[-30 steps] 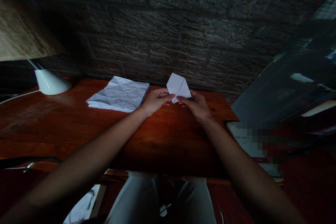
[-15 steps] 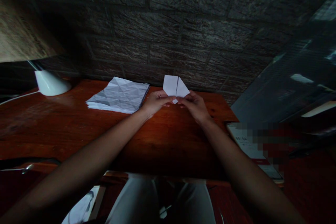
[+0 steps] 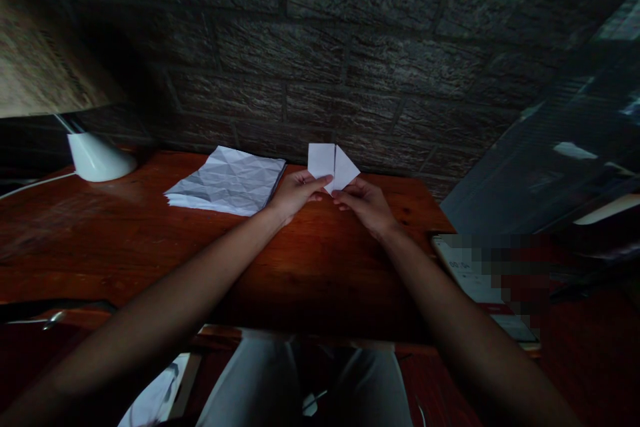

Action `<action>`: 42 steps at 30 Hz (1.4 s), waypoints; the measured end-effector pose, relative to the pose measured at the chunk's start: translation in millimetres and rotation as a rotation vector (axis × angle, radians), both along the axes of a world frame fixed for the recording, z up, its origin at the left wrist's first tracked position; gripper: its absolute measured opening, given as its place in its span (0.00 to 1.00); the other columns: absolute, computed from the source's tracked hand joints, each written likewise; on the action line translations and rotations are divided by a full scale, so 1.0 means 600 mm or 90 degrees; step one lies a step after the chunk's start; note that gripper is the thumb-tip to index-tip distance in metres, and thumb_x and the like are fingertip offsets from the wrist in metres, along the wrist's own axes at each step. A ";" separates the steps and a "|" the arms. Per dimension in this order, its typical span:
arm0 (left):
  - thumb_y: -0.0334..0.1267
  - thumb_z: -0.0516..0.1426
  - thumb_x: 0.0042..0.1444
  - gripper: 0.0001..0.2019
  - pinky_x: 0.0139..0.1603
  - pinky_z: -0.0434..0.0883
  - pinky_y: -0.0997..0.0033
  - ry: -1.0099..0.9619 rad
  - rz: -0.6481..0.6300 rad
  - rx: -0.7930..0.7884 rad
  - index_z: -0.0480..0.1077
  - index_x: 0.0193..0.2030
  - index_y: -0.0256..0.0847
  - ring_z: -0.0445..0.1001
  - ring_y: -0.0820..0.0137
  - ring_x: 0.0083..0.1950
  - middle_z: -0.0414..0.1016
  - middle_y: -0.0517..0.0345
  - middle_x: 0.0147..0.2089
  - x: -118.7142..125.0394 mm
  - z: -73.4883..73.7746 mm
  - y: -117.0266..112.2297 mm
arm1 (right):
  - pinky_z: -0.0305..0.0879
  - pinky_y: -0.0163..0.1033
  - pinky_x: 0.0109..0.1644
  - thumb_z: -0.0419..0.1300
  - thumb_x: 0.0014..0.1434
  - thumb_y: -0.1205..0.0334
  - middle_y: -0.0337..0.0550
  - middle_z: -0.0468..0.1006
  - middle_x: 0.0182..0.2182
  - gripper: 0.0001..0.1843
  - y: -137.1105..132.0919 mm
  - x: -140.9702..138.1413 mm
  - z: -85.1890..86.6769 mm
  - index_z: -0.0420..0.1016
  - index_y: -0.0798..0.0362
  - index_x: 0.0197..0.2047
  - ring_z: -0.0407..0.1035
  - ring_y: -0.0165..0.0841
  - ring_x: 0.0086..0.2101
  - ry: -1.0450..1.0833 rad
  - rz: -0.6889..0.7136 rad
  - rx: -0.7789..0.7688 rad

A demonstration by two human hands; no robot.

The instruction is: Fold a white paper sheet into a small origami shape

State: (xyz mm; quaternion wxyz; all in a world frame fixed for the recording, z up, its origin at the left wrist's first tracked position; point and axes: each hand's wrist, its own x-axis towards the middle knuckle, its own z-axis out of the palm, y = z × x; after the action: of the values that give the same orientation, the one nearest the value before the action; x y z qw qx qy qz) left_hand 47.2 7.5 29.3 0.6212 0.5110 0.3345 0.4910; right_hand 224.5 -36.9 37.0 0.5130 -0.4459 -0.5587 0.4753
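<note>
A small folded sheet of white paper [image 3: 321, 158] is held up over the far part of the wooden table, with a dark slit running down its middle. My left hand [image 3: 299, 195] pinches its lower left side, the thumb lying across the front. At the lower right edge, my right hand [image 3: 367, 201] grips the paper between thumb and fingers, its thumb near the bottom point. The fingers behind the paper are partly hidden. Left of my left hand lies a stack of creased white paper sheets [image 3: 227, 180].
A lamp with a white base [image 3: 100, 157] and a large shade [image 3: 45, 60] stands at the left of the wooden table [image 3: 100, 240]. Behind rises a dark brick wall [image 3: 300, 47]. A tablet-like screen [image 3: 465, 273], partly pixelated, sits at the right edge.
My right thumb has shifted down and slightly left, towards the paper's lower tip. The folded paper has turned a little and moved slightly left. My left hand has barely moved.
</note>
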 end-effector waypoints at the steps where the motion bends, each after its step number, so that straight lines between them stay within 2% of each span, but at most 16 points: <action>1: 0.42 0.72 0.48 0.14 0.36 0.72 0.73 0.002 0.001 -0.001 0.80 0.37 0.37 0.79 0.71 0.37 0.84 0.51 0.38 0.000 -0.001 0.001 | 0.73 0.42 0.40 0.75 0.45 0.54 0.39 0.81 0.31 0.19 -0.001 -0.001 0.001 0.79 0.49 0.40 0.74 0.33 0.33 0.002 0.002 -0.002; 6: 0.41 0.73 0.46 0.16 0.38 0.75 0.70 0.024 -0.017 0.006 0.81 0.39 0.37 0.79 0.70 0.38 0.85 0.49 0.42 0.002 -0.007 0.001 | 0.73 0.43 0.40 0.75 0.46 0.55 0.40 0.80 0.31 0.19 -0.008 -0.005 0.006 0.78 0.48 0.41 0.74 0.34 0.33 -0.010 0.026 -0.004; 10: 0.41 0.73 0.46 0.15 0.36 0.74 0.71 0.033 -0.019 0.015 0.80 0.38 0.37 0.78 0.72 0.35 0.84 0.52 0.37 0.004 -0.006 -0.002 | 0.73 0.43 0.39 0.76 0.45 0.52 0.41 0.81 0.33 0.25 -0.005 -0.006 0.006 0.75 0.49 0.44 0.74 0.36 0.35 -0.024 0.015 -0.009; 12: 0.41 0.72 0.47 0.14 0.35 0.73 0.72 0.048 -0.008 0.025 0.80 0.38 0.37 0.77 0.73 0.33 0.83 0.54 0.35 0.004 -0.004 -0.004 | 0.72 0.42 0.36 0.76 0.45 0.50 0.42 0.80 0.35 0.32 -0.003 -0.002 0.008 0.73 0.48 0.51 0.74 0.36 0.34 -0.035 -0.054 0.023; 14: 0.41 0.71 0.50 0.13 0.34 0.73 0.73 0.075 -0.006 0.051 0.80 0.39 0.37 0.77 0.73 0.33 0.83 0.54 0.35 0.004 -0.002 -0.007 | 0.70 0.41 0.35 0.76 0.47 0.48 0.41 0.79 0.35 0.35 -0.001 0.003 0.012 0.72 0.48 0.55 0.72 0.35 0.33 -0.055 -0.168 0.095; 16: 0.40 0.69 0.52 0.12 0.33 0.73 0.72 0.108 -0.014 0.087 0.80 0.40 0.37 0.78 0.72 0.33 0.83 0.53 0.34 0.005 -0.002 -0.010 | 0.68 0.40 0.35 0.73 0.51 0.48 0.39 0.77 0.32 0.26 -0.002 0.008 0.017 0.76 0.48 0.51 0.70 0.33 0.31 -0.087 -0.251 0.174; 17: 0.41 0.69 0.52 0.11 0.33 0.73 0.72 0.119 -0.018 0.101 0.79 0.40 0.36 0.78 0.71 0.33 0.83 0.52 0.34 0.006 -0.003 -0.011 | 0.67 0.40 0.35 0.71 0.54 0.48 0.38 0.76 0.30 0.20 -0.003 0.009 0.020 0.78 0.49 0.46 0.69 0.32 0.30 -0.104 -0.260 0.198; 18: 0.41 0.69 0.52 0.12 0.32 0.73 0.72 0.126 -0.022 0.113 0.79 0.40 0.36 0.78 0.71 0.33 0.83 0.51 0.34 0.006 -0.004 -0.012 | 0.66 0.40 0.35 0.69 0.56 0.47 0.38 0.76 0.28 0.16 -0.004 0.010 0.021 0.79 0.49 0.41 0.68 0.32 0.28 -0.119 -0.248 0.206; 20: 0.44 0.69 0.52 0.14 0.30 0.72 0.72 0.134 -0.030 0.132 0.79 0.39 0.36 0.78 0.70 0.33 0.84 0.51 0.35 0.007 -0.005 -0.012 | 0.65 0.40 0.33 0.67 0.58 0.46 0.39 0.76 0.26 0.15 -0.006 0.008 0.021 0.81 0.50 0.36 0.67 0.31 0.26 -0.134 -0.187 0.179; 24: 0.50 0.69 0.50 0.17 0.26 0.69 0.74 0.148 -0.040 0.172 0.79 0.37 0.37 0.77 0.71 0.32 0.84 0.50 0.36 0.005 -0.007 -0.011 | 0.63 0.38 0.30 0.69 0.55 0.46 0.39 0.81 0.28 0.16 -0.007 0.003 0.013 0.83 0.50 0.36 0.67 0.29 0.23 -0.118 -0.096 0.093; 30: 0.49 0.69 0.50 0.17 0.30 0.73 0.73 0.161 -0.047 0.194 0.79 0.38 0.38 0.78 0.70 0.34 0.84 0.51 0.37 0.005 -0.019 -0.001 | 0.63 0.37 0.30 0.72 0.51 0.48 0.39 0.82 0.29 0.14 -0.004 0.002 0.009 0.84 0.48 0.35 0.67 0.28 0.25 -0.066 -0.077 0.050; 35: 0.49 0.67 0.54 0.14 0.28 0.71 0.73 0.239 -0.027 0.254 0.77 0.33 0.38 0.74 0.73 0.27 0.80 0.56 0.29 0.006 -0.030 0.002 | 0.61 0.36 0.29 0.76 0.45 0.47 0.39 0.82 0.29 0.17 -0.006 -0.003 0.009 0.83 0.49 0.33 0.66 0.28 0.25 -0.033 -0.072 0.026; 39: 0.45 0.65 0.57 0.12 0.27 0.67 0.74 0.295 -0.014 0.285 0.76 0.32 0.38 0.74 0.72 0.26 0.78 0.57 0.26 0.005 -0.025 -0.003 | 0.61 0.36 0.30 0.77 0.43 0.44 0.38 0.80 0.27 0.20 -0.006 -0.005 0.009 0.81 0.49 0.31 0.66 0.28 0.25 -0.023 -0.061 0.014; 42: 0.43 0.64 0.57 0.10 0.27 0.67 0.74 0.300 -0.030 0.284 0.76 0.31 0.38 0.75 0.71 0.27 0.79 0.56 0.27 0.004 -0.019 -0.006 | 0.62 0.37 0.31 0.76 0.45 0.42 0.38 0.79 0.27 0.20 -0.005 -0.003 0.010 0.80 0.49 0.30 0.65 0.28 0.26 -0.041 -0.050 0.034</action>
State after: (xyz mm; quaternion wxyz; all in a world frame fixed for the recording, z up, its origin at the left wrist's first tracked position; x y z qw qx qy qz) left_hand 49.5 3.8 18.2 0.4107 0.7415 0.3416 0.4060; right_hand 222.9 -39.8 43.2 0.5247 -0.4691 -0.5694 0.4249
